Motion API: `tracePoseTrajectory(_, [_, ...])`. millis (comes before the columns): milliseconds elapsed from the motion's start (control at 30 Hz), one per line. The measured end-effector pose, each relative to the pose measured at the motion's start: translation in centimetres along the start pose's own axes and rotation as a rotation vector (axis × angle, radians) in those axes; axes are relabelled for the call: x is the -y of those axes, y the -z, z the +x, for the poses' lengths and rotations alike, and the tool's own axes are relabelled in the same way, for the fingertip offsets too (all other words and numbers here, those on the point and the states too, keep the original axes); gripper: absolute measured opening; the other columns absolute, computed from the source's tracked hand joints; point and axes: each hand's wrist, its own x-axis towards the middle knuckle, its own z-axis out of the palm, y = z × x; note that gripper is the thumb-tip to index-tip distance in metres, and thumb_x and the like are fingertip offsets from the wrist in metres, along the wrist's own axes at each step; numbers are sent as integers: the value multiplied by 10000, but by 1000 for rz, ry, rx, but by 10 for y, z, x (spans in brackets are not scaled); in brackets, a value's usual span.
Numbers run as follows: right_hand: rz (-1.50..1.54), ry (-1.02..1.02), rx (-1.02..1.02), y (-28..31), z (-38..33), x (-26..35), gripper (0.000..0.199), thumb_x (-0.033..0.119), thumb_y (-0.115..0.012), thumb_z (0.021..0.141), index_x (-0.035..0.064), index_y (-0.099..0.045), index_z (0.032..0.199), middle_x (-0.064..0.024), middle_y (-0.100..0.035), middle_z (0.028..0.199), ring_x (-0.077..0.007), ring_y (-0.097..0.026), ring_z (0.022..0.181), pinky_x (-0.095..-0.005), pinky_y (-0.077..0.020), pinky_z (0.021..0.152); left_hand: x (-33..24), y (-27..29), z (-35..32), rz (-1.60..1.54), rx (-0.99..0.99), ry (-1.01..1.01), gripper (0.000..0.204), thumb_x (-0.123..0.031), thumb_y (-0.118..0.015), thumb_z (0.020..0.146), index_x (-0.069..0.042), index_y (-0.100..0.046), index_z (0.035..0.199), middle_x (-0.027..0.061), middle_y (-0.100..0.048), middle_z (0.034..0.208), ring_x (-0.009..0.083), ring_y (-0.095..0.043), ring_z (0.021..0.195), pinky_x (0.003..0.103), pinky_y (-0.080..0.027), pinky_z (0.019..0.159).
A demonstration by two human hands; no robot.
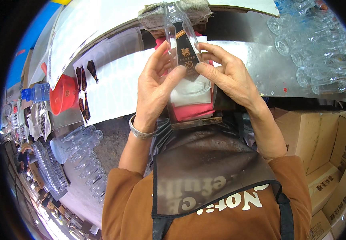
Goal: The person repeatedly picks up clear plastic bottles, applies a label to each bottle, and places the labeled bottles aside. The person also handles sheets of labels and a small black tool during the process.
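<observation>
left grip (153, 85) and right grip (233, 77) are pinched around a clear bottle (189, 85) on the padded stand (192, 113), thumbs (175, 77) set against its black label (185, 45), which could be skewed or creased if pressed unevenly.

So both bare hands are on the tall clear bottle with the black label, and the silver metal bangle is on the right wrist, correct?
Not quite: the head view shows the silver metal bangle on the left wrist. The left hand and right hand are indeed on the tall clear bottle with the black label.
</observation>
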Motion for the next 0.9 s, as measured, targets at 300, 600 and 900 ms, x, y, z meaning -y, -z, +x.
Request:
tracePoseTrajectory(300, [-23, -73, 99, 6, 0, 7, 547, 216, -674, 986, -64, -479, 1413, -143, -643, 1198, -103, -642, 908, -222, -516, 768, 1, -1, 0, 45, -24, -12, 703, -68, -749, 898, 69, -384, 1483, 197, -574, 1364, 244, -581, 1235, 369, -481, 1049])
tracePoseTrajectory(600, [3, 11, -11, 0, 0, -2, 570, 305, -747, 905, -49, -579, 1319, -162, -739, 1036, -147, -681, 795, -291, -545, 732, 1, 1, 1, 52, -26, -1, 711, -63, -758, 889, 66, -388, 1483, 192, -568, 1374, 250, -573, 1243, 370, -483, 1041])
tracePoseTrajectory(900, [674, -356, -259, 55, 21, -47, 355, 333, -578, 1033, 8, -592, 1176, -110, -674, 1027, -137, -616, 692, -276, -533, 673, -3, -5, 2, 162, -68, -43, 711, -49, -776, 854, 25, -438, 1474, 172, -551, 1404, 251, -585, 1233, 363, -537, 963])
